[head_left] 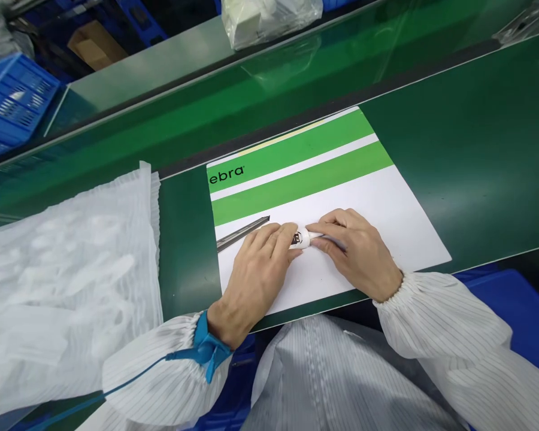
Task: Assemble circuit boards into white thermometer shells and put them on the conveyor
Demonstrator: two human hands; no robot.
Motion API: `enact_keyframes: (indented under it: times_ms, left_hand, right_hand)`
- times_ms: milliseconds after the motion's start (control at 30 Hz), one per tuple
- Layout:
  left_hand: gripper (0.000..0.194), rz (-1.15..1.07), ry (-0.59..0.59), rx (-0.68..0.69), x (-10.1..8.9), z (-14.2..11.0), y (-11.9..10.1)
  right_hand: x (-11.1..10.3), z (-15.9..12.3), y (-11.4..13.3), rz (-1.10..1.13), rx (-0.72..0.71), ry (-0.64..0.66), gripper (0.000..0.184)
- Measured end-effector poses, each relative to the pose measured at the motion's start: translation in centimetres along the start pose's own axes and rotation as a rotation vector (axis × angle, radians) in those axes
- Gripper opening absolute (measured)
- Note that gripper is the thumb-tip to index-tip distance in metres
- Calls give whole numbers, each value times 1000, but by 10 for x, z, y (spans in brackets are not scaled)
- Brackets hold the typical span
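My left hand (256,272) and my right hand (354,251) meet over a white and green printed sheet (386,203) on the green bench. Between their fingertips is a small white part with a dark marking (300,237). Both hands pinch it, the left from the left end, the right from the right end. A pair of metal tweezers (242,232) lies on the sheet just beyond my left hand's fingers. A blue strap (206,347) circles my left wrist, with a blue cord trailing left.
A clear plastic bag of several white parts (67,263) lies at the left on the bench. A green conveyor belt (251,96) runs across the back. Beyond it are a blue crate (13,99) and a clear bag of white items (269,18).
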State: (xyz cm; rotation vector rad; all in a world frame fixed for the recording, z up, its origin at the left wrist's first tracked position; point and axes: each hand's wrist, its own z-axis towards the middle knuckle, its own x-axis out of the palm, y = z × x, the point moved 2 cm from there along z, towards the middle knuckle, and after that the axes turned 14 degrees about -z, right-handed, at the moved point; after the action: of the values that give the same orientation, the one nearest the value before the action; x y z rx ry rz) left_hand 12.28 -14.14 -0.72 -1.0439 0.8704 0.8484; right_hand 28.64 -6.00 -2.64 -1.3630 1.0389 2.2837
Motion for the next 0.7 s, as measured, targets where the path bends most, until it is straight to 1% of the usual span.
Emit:
enact_keyframes:
  times_ms: [100, 233, 367, 400, 533, 633, 700]
  left_hand:
    - [31, 1, 19, 14, -2, 2, -2]
    - [28, -191, 34, -80, -6, 7, 1]
    - [28, -313, -15, -148, -8, 8, 9]
    - [29, -340, -2, -171, -8, 8, 12]
    - [37, -477, 118, -256, -14, 3, 23]
    - [37, -433, 103, -292, -22, -2, 26]
    - [35, -348, 70, -274, -25, -4, 24]
  right_hand:
    - [0, 0, 0, -11, -2, -5, 21]
    - [-1, 1, 0, -25, 9, 5, 20]
    - [-1, 1, 1, -30, -3, -11, 21]
    - [-1, 0, 0, -31, -2, -13, 21]
    - [-2, -1, -2, -30, -2, -14, 20]
    - [-3, -1, -2, -29, -12, -22, 22]
    - [-2, 2, 1, -27, -36, -30, 27]
